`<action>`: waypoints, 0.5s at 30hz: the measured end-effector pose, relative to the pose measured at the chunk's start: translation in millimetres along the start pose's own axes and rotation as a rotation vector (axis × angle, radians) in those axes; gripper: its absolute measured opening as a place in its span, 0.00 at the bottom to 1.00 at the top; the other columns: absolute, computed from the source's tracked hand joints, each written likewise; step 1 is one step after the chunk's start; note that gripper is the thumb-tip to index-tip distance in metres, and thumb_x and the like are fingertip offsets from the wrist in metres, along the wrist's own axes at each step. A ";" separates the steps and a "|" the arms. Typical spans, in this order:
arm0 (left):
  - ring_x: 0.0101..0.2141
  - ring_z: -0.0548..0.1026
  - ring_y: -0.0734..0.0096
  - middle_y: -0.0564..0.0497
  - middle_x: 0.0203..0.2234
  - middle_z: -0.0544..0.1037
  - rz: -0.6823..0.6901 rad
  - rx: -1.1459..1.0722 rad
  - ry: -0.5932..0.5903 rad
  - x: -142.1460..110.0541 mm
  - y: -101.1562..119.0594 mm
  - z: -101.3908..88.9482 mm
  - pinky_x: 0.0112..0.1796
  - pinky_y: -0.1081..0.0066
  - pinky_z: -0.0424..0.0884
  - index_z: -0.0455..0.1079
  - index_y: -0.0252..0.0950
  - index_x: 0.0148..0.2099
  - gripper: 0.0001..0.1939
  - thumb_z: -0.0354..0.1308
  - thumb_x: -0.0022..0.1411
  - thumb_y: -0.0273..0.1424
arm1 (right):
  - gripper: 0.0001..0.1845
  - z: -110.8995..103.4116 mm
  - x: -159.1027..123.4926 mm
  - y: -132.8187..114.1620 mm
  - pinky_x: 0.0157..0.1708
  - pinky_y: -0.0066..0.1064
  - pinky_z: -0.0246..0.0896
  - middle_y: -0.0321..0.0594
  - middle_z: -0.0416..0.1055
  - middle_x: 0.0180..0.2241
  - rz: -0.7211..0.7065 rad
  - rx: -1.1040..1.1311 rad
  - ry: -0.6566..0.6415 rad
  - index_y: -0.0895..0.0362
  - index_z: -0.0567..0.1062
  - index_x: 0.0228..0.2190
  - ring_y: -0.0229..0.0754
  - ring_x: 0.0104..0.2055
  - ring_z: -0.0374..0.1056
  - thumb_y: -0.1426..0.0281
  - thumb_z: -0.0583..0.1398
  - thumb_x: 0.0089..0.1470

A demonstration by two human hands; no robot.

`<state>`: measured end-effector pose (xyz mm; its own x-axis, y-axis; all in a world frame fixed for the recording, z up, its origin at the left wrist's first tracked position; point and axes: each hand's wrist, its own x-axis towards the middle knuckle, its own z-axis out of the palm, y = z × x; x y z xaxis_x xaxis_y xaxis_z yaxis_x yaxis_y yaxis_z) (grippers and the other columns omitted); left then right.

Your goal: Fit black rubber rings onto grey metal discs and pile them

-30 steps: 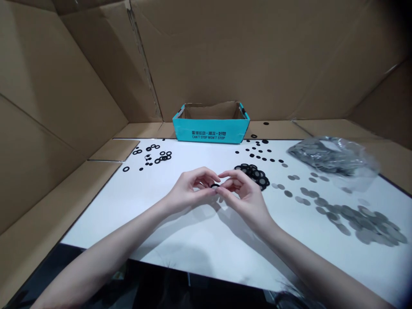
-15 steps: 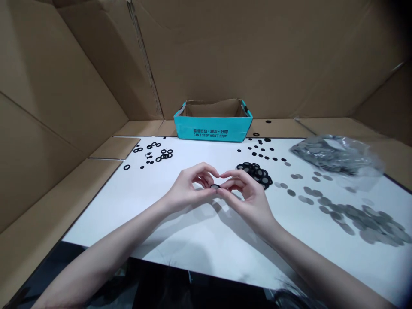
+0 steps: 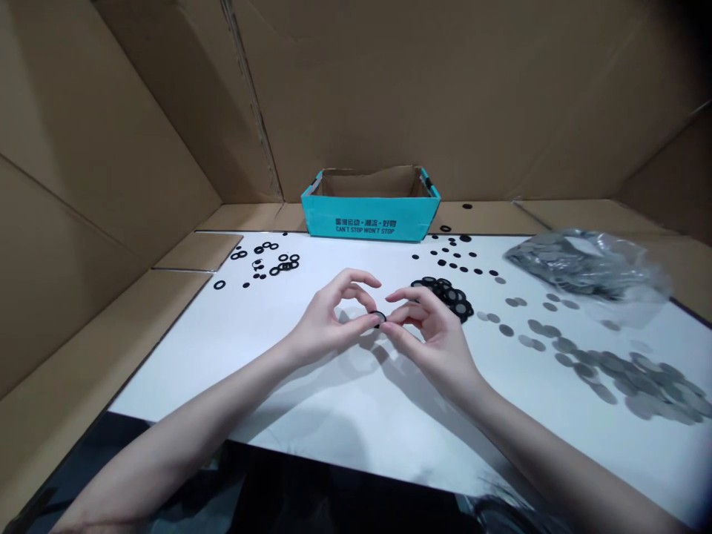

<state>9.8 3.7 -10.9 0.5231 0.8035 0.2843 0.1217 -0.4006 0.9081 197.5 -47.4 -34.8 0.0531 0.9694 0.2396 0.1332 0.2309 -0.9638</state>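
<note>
Above the middle of the white tabletop, a small grey disc with a black rim [image 3: 379,320] is held at its edges. My left hand [image 3: 328,315] pinches its left side between thumb and a finger, with the index finger lifted away. On the other side, my right hand [image 3: 434,326] has thumb and fingertips together at the disc's right edge, its index finger raised. Just beyond my right hand lies a heap of similar black-rimmed discs [image 3: 457,305], partly hidden by it.
A turquoise box [image 3: 370,219] stands at the back. Black rings [image 3: 267,246] lie at the left. Small black dots [image 3: 453,265] are scattered behind the heap. To the right are loose grey discs [image 3: 639,378] and a clear plastic bag of discs [image 3: 584,263]. Cardboard walls [image 3: 423,89] enclose the table.
The disc has turned and shifted slightly right. The two index fingertips, close together before, have moved apart. The view has shifted a little.
</note>
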 end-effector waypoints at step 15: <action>0.37 0.75 0.70 0.53 0.33 0.77 -0.005 0.066 -0.074 -2.0 0.8 -4.9 0.37 0.70 0.67 0.62 0.40 0.49 0.16 0.64 0.64 0.32 | 0.11 -1.1 0.1 -0.8 0.40 0.36 0.69 0.32 0.72 0.31 -0.120 -0.006 0.027 0.50 0.71 0.34 0.39 0.33 0.74 0.70 0.68 0.51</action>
<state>4.7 4.0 -9.2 0.5833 0.7714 0.2543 0.1784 -0.4271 0.8864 198.5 -47.5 -33.9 0.0634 0.9323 0.3561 0.1462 0.3443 -0.9274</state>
